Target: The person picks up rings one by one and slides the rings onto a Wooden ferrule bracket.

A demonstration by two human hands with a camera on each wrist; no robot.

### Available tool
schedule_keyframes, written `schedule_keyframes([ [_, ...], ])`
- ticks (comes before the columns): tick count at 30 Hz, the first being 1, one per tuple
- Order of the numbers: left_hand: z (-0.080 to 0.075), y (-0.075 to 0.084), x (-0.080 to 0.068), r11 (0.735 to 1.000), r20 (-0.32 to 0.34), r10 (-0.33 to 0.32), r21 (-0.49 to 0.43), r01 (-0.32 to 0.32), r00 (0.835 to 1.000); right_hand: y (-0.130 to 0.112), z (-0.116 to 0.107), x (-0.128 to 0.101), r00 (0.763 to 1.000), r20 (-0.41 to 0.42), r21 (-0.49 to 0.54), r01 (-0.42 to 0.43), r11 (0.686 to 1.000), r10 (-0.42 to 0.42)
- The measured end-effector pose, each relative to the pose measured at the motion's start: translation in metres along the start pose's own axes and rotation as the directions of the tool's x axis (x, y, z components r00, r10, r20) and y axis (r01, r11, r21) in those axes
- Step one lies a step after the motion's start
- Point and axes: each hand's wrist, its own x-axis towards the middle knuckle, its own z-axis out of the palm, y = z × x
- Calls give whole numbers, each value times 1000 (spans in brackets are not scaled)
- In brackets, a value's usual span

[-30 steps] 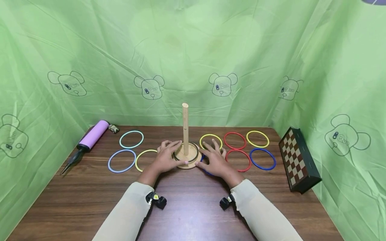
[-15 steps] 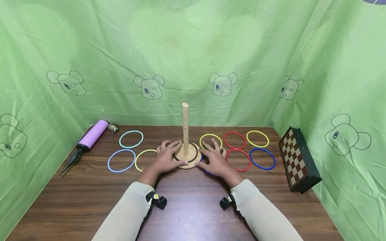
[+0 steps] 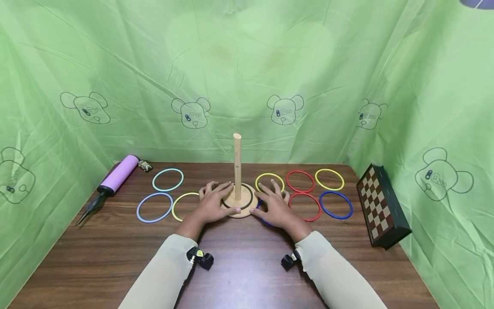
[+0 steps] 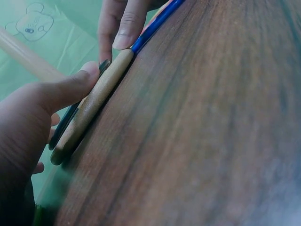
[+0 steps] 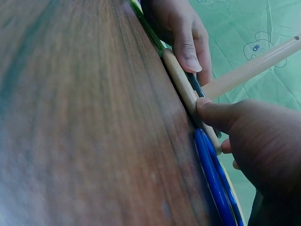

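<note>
Tabletop (image 3: pixel 247 274): hands (image 3: pixel 244 208) around peg base (image 3: pixel 239 207)

The right hand (image 3: pixel 275 207) covers most of a blue ring (image 3: pixel 262 219). The left hand (image 3: pixel 211 204) hides part of a yellow ring (image 3: pixel 178 205). The small object (image 3: pixel 145 165) beside the pump (image 3: pixel 115 178) is too small to identify.

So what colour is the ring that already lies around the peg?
Black ring, seen best in the head view.

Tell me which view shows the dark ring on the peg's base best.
The head view: the dark ring lies whole around the peg on the wooden base. Both wrist views show only a sliver of it edge-on.
</note>
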Motion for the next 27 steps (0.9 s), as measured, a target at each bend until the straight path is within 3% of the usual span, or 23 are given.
schedule_keyframes([
  [21, 3, -1, 2, 999, 12, 15, 51, -15, 1000, -1, -4, -2, 1000, 9, -5, -14, 1000, 14],
  [27, -2, -3, -5, 995, -21, 8, 95, -6, 1000, -2, -4, -2, 1000, 16, 3, 0, 1000, 0],
])
